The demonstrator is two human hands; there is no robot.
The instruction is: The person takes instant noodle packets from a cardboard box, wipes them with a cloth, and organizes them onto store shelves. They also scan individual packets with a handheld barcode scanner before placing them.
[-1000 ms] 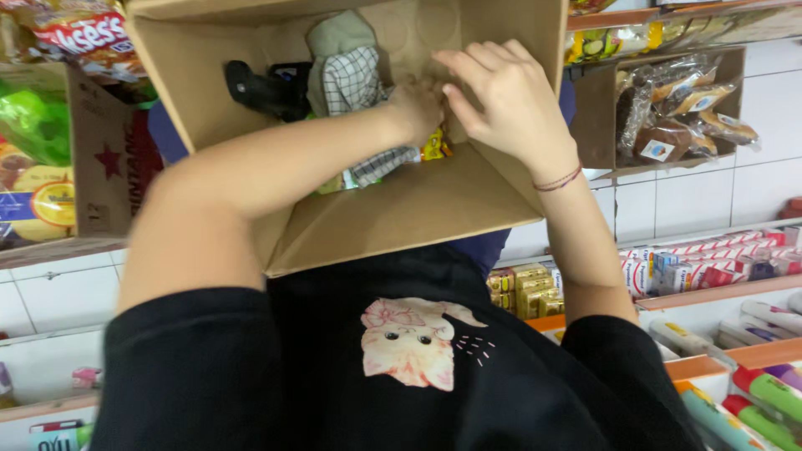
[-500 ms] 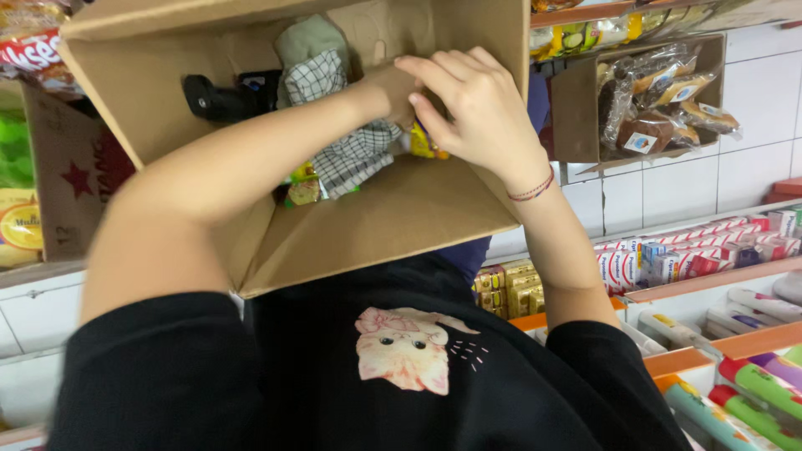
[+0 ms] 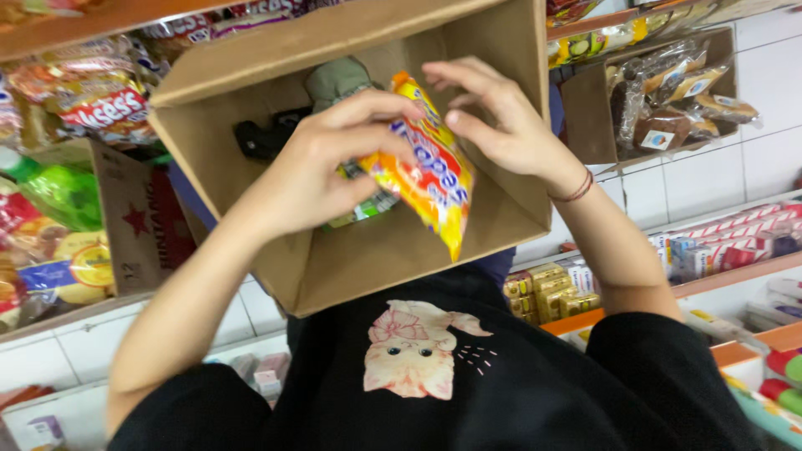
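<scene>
An open brown cardboard box [image 3: 351,267] rests against my black shirt. My left hand [image 3: 322,163] grips a yellow and orange snack packet [image 3: 430,179] by its upper edge and holds it above the box. My right hand [image 3: 501,117] hovers just right of the packet, fingers spread, its fingertips near or at the packet's top. Inside the box lie a black object [image 3: 263,138], a greenish bundle [image 3: 334,79] and a green and white packet [image 3: 368,207], partly hidden by my hand.
Shelves of packaged snacks [image 3: 92,100] stand at the left beside a cardboard carton with a red star [image 3: 134,221]. A box of wrapped baked goods [image 3: 668,92] sits at the right. Lower shelves hold small cartons [image 3: 547,292] and red and white packs [image 3: 727,242].
Both hands were down inside the box among its contents. My left hand has since come up holding the yellow and orange packet, and my right hand has lifted beside it.
</scene>
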